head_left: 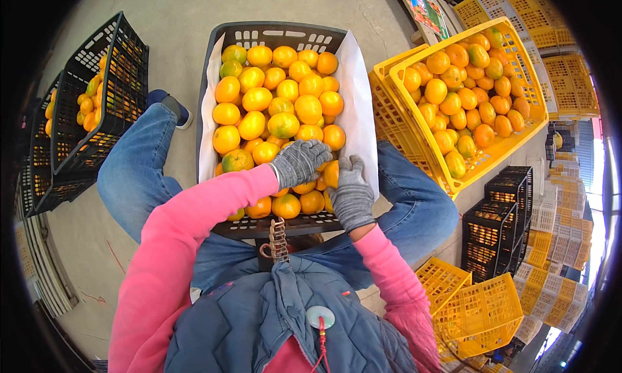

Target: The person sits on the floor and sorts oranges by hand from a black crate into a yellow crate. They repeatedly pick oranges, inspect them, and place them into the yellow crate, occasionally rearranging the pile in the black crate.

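Observation:
Between my legs stands a black plastic crate (286,31) lined with white paper (357,96) and filled with orange citrus fruit (256,99), some with green patches. My left hand (302,164), in a grey knit glove, lies palm down over fruit at the crate's near right part. Its palm side is hidden, so a grip there cannot be made out. Against the right paper flap, my gloved right hand (354,193) curls its thumb and fingers around an orange citrus fruit (332,173), which sits among the others.
A tilted yellow crate (449,181) of citrus fruit rests on another at right. Black crates (104,125) with fruit stand at left. Yellow crates (478,319) and stacked black crates (491,237) are at lower right. A printed carton (423,8) lies at upper right.

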`<state>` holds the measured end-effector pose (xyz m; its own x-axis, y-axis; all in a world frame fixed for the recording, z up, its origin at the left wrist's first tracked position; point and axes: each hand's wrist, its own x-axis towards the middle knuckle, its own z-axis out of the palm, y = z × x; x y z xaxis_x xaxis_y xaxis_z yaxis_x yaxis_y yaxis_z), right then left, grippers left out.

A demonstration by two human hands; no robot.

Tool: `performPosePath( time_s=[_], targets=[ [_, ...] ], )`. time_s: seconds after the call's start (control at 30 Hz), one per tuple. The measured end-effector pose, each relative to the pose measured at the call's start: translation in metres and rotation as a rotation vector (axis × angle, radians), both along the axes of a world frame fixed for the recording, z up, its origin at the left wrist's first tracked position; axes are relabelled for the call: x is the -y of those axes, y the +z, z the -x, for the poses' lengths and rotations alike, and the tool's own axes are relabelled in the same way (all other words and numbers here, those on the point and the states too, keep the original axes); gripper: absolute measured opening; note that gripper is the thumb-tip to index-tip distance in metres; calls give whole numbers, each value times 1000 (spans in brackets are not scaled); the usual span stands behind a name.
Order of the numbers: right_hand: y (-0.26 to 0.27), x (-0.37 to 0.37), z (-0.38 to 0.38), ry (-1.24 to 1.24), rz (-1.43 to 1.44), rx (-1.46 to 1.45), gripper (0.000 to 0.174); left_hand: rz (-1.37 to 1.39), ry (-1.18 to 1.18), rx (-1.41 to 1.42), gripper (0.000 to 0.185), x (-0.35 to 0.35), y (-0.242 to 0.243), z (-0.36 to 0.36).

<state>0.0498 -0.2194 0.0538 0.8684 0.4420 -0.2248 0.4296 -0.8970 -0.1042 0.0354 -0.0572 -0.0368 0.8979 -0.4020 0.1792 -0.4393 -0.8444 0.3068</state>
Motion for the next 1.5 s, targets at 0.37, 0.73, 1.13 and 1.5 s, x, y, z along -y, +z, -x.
performPosePath(
  time_s=[0.37, 0.73, 1.13, 1.5],
  targets=[
    [-48, -24, -23, 46, 204, 148, 32, 30, -44, -227, 60, -7, 24, -2],
    [-39, -42, -35, 102, 312, -62, 39, 123, -32, -336, 60, -18, 30, -7],
    [-35, -100, -108, -33, -109, -188, 62, -129, 253, -75, 62, -86, 19, -7],
    [-9, -116, -122, 68, 6, -95, 64, -458, 359, -388, 75, -92, 55, -59]
  ],
)
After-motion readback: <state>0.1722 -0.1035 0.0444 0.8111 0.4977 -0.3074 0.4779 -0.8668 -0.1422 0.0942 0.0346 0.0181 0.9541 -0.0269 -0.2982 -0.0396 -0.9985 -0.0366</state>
